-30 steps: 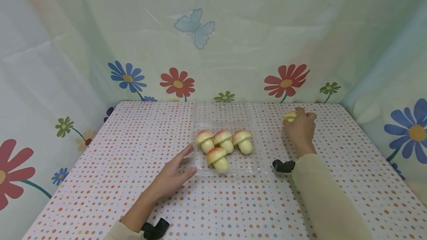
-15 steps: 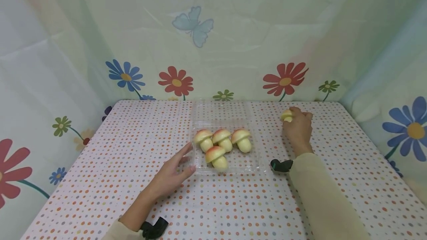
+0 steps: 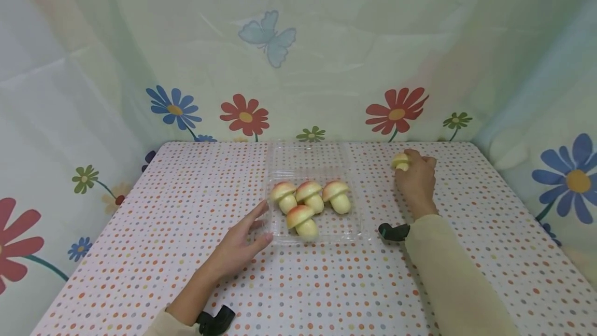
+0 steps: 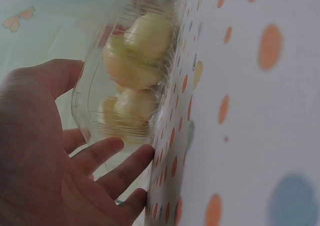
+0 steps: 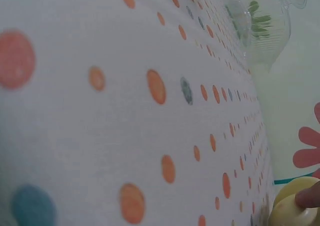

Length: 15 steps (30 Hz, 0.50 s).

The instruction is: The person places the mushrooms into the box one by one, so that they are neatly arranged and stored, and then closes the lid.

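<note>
While both hands work the dotted tabletop, I read the scene like this.

Right hand: my right hand sits at the far right of the tabletop, fingers curled round a loose mushroom bun. The right wrist view shows a fingertip pressed on the bun's pale cap, so I judge it a pinch-and-lift hold that keeps the soft shape from being squashed.

Loose bun, position: well apart from the tray, low over or on the cloth beside the flowered backdrop; I cannot tell whether it touches the tabletop.

Left hand: my left hand lies flat with fingers straight and spread, holding nothing. Its fingertips touch the near left corner of the clear plastic tray. I take this as bracing, since so light a tray would likely skid if bumped.

Tray contents: four mushroom buns stand in the left and middle of the tray, three in a row and one in front, caps up. The right part is bare, and it is the side nearest the held bun.

Tray lid: the clear lid lies hinged back flat behind the tray, which leaves the top free to reach from above.

Wrist gear: a black camera mount shows at the right sleeve.
</note>
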Motion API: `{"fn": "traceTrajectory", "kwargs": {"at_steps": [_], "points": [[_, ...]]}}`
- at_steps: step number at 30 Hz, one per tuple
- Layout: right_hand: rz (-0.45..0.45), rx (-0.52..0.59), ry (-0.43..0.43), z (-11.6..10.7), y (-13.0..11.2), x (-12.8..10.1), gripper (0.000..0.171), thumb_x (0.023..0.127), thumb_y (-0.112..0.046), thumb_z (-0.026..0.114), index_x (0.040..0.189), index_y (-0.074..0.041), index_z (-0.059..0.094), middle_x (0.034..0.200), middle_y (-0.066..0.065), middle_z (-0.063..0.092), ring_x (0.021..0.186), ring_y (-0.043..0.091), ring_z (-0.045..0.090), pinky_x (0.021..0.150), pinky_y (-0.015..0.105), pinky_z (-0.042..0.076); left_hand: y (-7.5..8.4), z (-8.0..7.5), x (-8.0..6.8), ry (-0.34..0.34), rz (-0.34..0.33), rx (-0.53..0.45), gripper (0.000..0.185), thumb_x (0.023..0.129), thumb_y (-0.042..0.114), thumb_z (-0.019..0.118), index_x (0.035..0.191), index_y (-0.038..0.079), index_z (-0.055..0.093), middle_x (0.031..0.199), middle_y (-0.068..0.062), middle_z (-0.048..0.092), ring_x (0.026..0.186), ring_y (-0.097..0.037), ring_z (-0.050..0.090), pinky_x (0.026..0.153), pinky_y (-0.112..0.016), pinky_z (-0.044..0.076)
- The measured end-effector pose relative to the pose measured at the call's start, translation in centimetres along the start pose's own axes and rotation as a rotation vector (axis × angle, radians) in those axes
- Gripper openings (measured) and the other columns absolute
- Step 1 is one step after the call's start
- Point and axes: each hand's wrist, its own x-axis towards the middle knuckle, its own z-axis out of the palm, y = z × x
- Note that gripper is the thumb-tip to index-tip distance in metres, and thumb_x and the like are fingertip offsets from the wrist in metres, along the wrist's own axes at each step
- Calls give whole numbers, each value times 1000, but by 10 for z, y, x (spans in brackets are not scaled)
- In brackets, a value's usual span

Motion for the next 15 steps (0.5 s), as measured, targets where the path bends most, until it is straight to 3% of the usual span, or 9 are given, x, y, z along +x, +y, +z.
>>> {"fn": "traceTrajectory", "kwargs": {"at_steps": [6, 15], "points": [[-20, 45, 19, -4, -5, 2, 61, 102, -11, 55, 161, -16, 38, 156, 28, 29, 132, 51, 48, 109, 64, 45, 1, 0, -3, 5, -10, 2, 78, 104, 35, 63, 167, 21, 19, 169, -3, 32, 146, -36, 47, 114, -61, 43], [-42, 62, 50, -12, -19, -4, 61, 100, -9, 58, 158, -15, 42, 153, 28, 31, 135, 50, 46, 111, 64, 44, 2, 1, 0, 9, -14, -3, 78, 104, 35, 63, 167, 22, 19, 169, -1, 32, 147, -35, 47, 115, -62, 41]]}}
